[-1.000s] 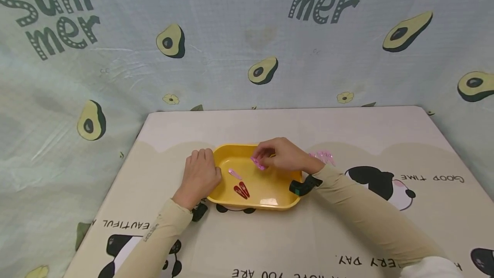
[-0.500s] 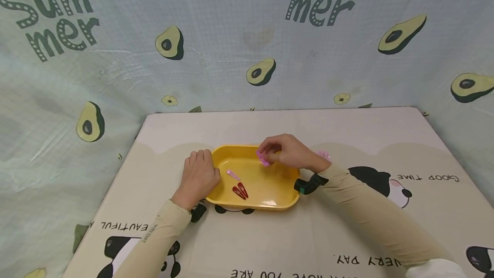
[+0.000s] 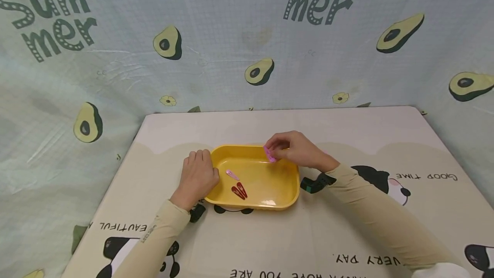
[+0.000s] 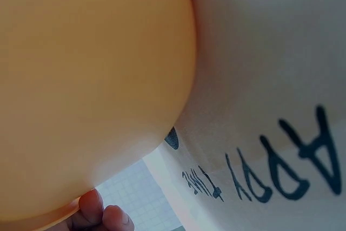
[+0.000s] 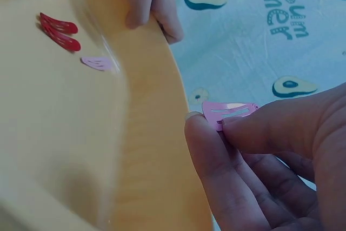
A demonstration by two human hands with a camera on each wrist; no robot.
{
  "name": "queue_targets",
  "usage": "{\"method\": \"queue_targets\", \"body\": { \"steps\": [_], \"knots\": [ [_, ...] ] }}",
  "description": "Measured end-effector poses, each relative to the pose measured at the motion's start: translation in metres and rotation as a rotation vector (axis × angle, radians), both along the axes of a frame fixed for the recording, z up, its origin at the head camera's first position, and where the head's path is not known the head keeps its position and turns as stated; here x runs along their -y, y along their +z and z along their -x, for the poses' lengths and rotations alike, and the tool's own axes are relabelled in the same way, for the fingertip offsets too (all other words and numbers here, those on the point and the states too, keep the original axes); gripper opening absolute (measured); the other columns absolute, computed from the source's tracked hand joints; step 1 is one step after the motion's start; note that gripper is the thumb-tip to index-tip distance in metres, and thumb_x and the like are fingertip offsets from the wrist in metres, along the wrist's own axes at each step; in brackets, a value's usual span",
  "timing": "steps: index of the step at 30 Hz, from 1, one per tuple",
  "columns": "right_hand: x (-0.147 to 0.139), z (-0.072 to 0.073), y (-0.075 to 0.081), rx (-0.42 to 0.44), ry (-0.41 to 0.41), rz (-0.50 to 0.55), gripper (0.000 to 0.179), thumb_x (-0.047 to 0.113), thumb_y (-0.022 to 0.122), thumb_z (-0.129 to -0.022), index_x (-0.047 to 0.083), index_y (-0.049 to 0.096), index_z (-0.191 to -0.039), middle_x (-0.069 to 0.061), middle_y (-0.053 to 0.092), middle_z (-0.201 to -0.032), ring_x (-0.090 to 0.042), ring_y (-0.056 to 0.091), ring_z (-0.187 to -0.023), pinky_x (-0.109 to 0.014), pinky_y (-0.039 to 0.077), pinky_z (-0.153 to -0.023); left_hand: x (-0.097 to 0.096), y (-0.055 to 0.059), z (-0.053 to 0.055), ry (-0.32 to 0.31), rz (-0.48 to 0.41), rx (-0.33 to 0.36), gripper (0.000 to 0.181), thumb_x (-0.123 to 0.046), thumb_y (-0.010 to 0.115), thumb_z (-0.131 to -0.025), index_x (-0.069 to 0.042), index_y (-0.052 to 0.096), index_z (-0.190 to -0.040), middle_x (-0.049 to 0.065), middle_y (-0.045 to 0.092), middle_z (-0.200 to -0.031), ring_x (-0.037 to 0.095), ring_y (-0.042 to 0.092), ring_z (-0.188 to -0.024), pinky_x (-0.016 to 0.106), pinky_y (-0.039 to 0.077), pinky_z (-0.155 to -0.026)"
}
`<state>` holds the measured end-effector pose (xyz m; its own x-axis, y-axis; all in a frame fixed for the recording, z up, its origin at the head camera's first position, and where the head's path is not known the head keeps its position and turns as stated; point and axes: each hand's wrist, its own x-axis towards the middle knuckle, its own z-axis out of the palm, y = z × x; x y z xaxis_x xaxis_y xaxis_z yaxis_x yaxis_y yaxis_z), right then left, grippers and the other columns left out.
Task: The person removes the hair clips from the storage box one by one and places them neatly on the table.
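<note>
A yellow tray (image 3: pixel 266 185) lies on the table. My left hand (image 3: pixel 198 177) grips its left rim; in the left wrist view, fingertips (image 4: pixel 92 208) curl at the tray's edge. Over the tray's far right part, my right hand (image 3: pixel 295 149) pinches a pink snap hair clip (image 5: pixel 230 110) between thumb and index finger. Inside the tray, toward its left side, lie a lighter pink hair clip (image 3: pixel 232 175) and two red hair clips (image 3: pixel 239 191) side by side.
The table (image 3: pixel 308 235) wears a printed cover with cartoon dogs and lettering. Behind it hangs a pale curtain (image 3: pixel 216 55) with avocado prints. My right forearm (image 3: pixel 378 209) crosses the table's right half, and dark straps circle both wrists.
My right hand has moved right and slightly away from me, carrying the pink hair clip. Its forearm now covers most of the pink items on the table behind it. The left hand stays put.
</note>
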<state>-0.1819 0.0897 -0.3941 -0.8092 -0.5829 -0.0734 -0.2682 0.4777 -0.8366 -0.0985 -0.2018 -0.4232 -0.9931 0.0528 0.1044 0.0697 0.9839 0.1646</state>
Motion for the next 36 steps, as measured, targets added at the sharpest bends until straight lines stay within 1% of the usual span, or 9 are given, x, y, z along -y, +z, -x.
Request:
{"method": "queue_targets", "body": {
  "steps": [5, 12, 19, 23, 25, 30, 33, 36],
  "knots": [
    [-0.009, 0.001, 0.001, -0.003, -0.026, 0.0, 0.022, 0.011, 0.065, -0.095, 0.013, 0.074, -0.115, -0.007, 0.074, -0.107, -0.019, 0.069, -0.091, -0.031, 0.061, -0.086, 0.0, 0.0, 0.0, -0.001, 0.0, -0.005, 0.017, -0.012, 0.054, -0.093, 0.004, 0.05, -0.099, 0.013, 0.046, -0.082, 0.029, 0.037, -0.08, 0.035, 0.026, -0.072],
    [-0.021, 0.001, 0.003, -0.013, -0.058, 0.014, 0.022, 0.013, 0.066, -0.096, 0.013, 0.073, -0.117, -0.005, 0.075, -0.106, -0.017, 0.071, -0.09, -0.029, 0.061, -0.086, 0.0, 0.002, -0.001, -0.004, -0.003, 0.008, 0.016, -0.011, 0.052, -0.093, 0.003, 0.051, -0.1, 0.013, 0.046, -0.083, 0.028, 0.037, -0.081, 0.035, 0.026, -0.073],
    [-0.033, 0.002, 0.002, 0.026, -0.105, 0.027, 0.023, 0.016, 0.067, -0.096, 0.013, 0.071, -0.119, -0.006, 0.075, -0.109, -0.019, 0.072, -0.093, -0.034, 0.062, -0.088, 0.001, 0.003, -0.001, -0.005, -0.007, 0.008, 0.016, -0.012, 0.053, -0.093, 0.003, 0.05, -0.099, 0.013, 0.045, -0.083, 0.029, 0.037, -0.08, 0.035, 0.026, -0.072],
    [-0.043, 0.003, -0.001, 0.065, -0.145, 0.051, 0.024, 0.016, 0.067, -0.097, 0.012, 0.07, -0.12, -0.01, 0.074, -0.11, -0.021, 0.073, -0.094, -0.041, 0.062, -0.091, 0.002, 0.002, -0.002, -0.004, -0.008, 0.013, 0.017, -0.013, 0.053, -0.093, 0.003, 0.05, -0.098, 0.013, 0.045, -0.082, 0.029, 0.037, -0.08, 0.035, 0.026, -0.073],
    [-0.049, 0.003, -0.002, 0.067, -0.164, 0.05, 0.025, 0.016, 0.067, -0.097, 0.011, 0.069, -0.121, -0.01, 0.074, -0.112, -0.021, 0.074, -0.096, -0.041, 0.061, -0.092, 0.003, 0.001, -0.002, -0.003, -0.008, 0.017, 0.017, -0.013, 0.054, -0.093, 0.003, 0.049, -0.099, 0.013, 0.045, -0.082, 0.029, 0.037, -0.08, 0.035, 0.026, -0.073],
    [-0.063, 0.002, -0.004, 0.02, -0.216, 0.009, 0.026, 0.02, 0.067, -0.098, 0.014, 0.069, -0.123, -0.009, 0.074, -0.116, -0.023, 0.072, -0.103, -0.039, 0.06, -0.095, 0.003, 0.001, -0.003, -0.014, -0.009, -0.007, 0.016, -0.011, 0.054, -0.092, 0.003, 0.049, -0.098, 0.013, 0.044, -0.081, 0.029, 0.037, -0.079, 0.035, 0.026, -0.073],
    [-0.071, 0.0, -0.005, 0.009, -0.239, -0.002, 0.026, 0.02, 0.067, -0.098, 0.013, 0.069, -0.123, -0.009, 0.074, -0.119, -0.024, 0.071, -0.108, -0.038, 0.06, -0.097, 0.003, 0.001, -0.003, -0.017, -0.012, -0.012, 0.015, -0.011, 0.054, -0.092, 0.003, 0.05, -0.097, 0.013, 0.045, -0.081, 0.029, 0.037, -0.079, 0.035, 0.026, -0.072],
    [-0.08, -0.001, -0.007, 0.009, -0.261, -0.001, 0.026, 0.019, 0.067, -0.098, 0.012, 0.069, -0.123, -0.01, 0.074, -0.119, -0.024, 0.071, -0.108, -0.032, 0.059, -0.095, 0.002, 0.002, -0.003, -0.015, -0.013, -0.001, 0.015, -0.011, 0.054, -0.092, 0.003, 0.05, -0.098, 0.013, 0.045, -0.082, 0.029, 0.037, -0.08, 0.035, 0.026, -0.073]
  ]
}}
